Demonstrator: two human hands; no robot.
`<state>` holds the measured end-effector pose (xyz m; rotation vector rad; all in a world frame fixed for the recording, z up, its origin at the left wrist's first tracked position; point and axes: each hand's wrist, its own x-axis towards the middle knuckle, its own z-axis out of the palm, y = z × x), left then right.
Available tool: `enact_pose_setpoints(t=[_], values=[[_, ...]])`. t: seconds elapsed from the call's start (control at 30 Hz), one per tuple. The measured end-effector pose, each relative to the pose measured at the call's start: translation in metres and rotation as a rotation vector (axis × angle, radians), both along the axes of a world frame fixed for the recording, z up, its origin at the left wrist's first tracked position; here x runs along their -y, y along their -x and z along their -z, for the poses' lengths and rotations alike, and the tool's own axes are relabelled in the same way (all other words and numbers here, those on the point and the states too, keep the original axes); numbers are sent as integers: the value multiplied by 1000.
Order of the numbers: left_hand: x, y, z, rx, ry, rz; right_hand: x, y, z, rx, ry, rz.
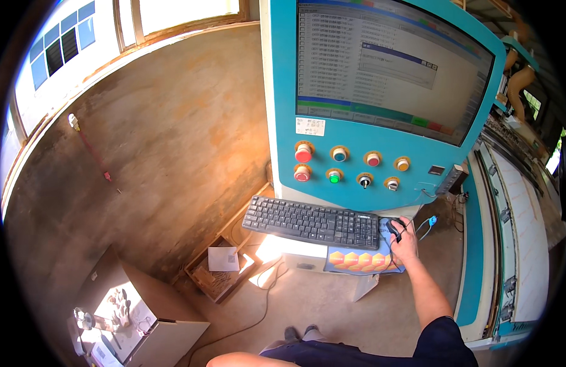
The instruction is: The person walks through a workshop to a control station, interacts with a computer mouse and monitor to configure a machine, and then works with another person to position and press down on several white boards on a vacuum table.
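My right hand [405, 240] rests over a black computer mouse [395, 229], fingers curled round it. The mouse lies on a blue mouse pad [363, 259] printed with orange and yellow hexagons. To its left a black keyboard [310, 221] sits at a slant on the white shelf [295, 247] of a teal control cabinet. Above, the cabinet's screen [393, 67] shows a list with a small dialog window over it. Only part of my left arm [249, 359] enters at the lower edge; its hand is out of the picture.
Push buttons and switches [335, 177] line the panel below the screen. On the floor at left are a wooden tray [218, 293] with a paper in it and a cabinet [166, 336] bearing gloves and a jar. A cable [266, 309] crosses the floor. Machinery [509, 244] stands at right.
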<state>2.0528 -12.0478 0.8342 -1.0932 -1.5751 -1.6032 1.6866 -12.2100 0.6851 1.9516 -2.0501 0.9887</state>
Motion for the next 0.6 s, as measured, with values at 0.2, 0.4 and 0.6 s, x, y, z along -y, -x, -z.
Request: enact_pose_setpoints(t=[0.2,0.4,0.6], values=[[13,-15,-29,151,75,17,-1,-1,-3,6,-7,19],[12,-14,-27,119,36,16,-2,-6,-8,64,-47,24],[9,-13,-23,115,51,6,-3,-3,-7,50,-58,22]])
